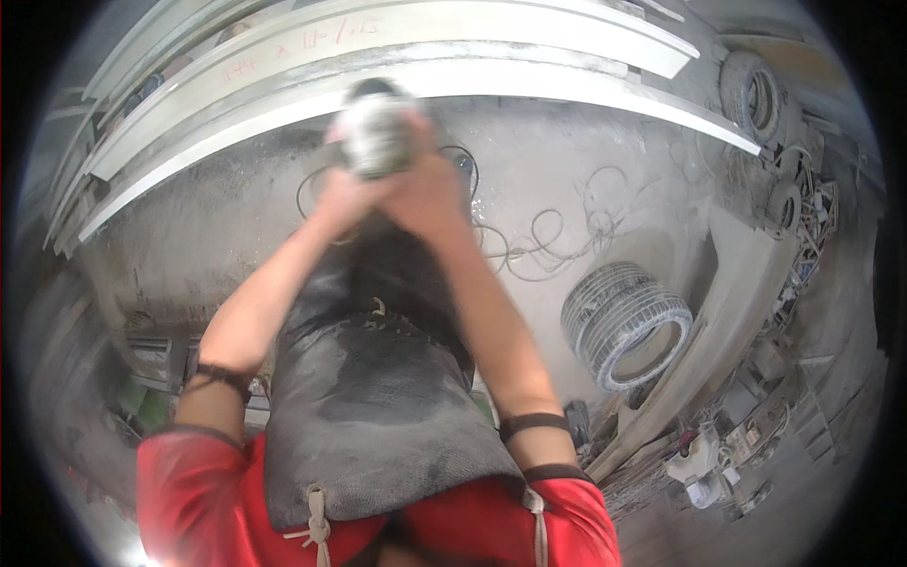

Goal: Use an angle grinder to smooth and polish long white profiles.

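Observation:
Both arms reach forward, and my left hand (348,197) and my right hand (427,189) are closed together around a grey, cylindrical power tool (376,140). It looks like a hand grinder, but motion blur hides its details. The tool is held at the near edge of a long white strip (529,87); whether it touches the strip I cannot tell. My fingers are smeared and partly hidden behind the tool. Beneath my forearms hangs a dark, dusty apron (378,406).
Beyond the strip lie more long pale pieces (472,33), one with red handwriting. A thin cable (546,248) loops across the dusty floor. Stacked tyres (628,326) stand at the right, with another tyre (751,94) farther back. Small wheeled equipment (709,463) sits at lower right.

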A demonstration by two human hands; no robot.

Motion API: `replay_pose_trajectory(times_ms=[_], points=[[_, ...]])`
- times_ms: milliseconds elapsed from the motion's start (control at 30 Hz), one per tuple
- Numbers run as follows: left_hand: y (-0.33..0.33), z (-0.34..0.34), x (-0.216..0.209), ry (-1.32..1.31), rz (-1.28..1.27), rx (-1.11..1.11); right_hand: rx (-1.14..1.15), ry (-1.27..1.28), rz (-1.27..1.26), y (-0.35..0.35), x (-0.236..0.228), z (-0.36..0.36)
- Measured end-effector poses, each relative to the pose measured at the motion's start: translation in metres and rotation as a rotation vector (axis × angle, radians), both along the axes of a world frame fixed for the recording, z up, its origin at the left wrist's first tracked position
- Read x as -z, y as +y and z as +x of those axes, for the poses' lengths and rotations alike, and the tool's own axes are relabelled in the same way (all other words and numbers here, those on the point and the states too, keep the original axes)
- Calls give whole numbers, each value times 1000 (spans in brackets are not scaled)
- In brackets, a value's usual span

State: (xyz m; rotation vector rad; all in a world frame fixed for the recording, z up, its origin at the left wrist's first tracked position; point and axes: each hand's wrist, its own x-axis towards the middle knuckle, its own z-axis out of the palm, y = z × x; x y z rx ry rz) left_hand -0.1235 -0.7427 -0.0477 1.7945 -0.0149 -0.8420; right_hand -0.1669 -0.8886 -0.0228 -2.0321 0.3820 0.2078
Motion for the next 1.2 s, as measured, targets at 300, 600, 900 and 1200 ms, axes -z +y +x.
replay_pose_trajectory(times_ms=[300, 600, 900, 1200], points=[[-260, 14, -22, 6, 18, 508, 627, -134, 154, -209, 31, -54], [43, 18, 9, -191, -224, 92, 288, -73, -77, 76, 18, -15], [440, 53, 4, 143, -151, -234, -245, 127, -22, 420, -5, 85], [197, 53, 0, -212, -137, 176, 216, -52, -151, 222, 8, 20]])
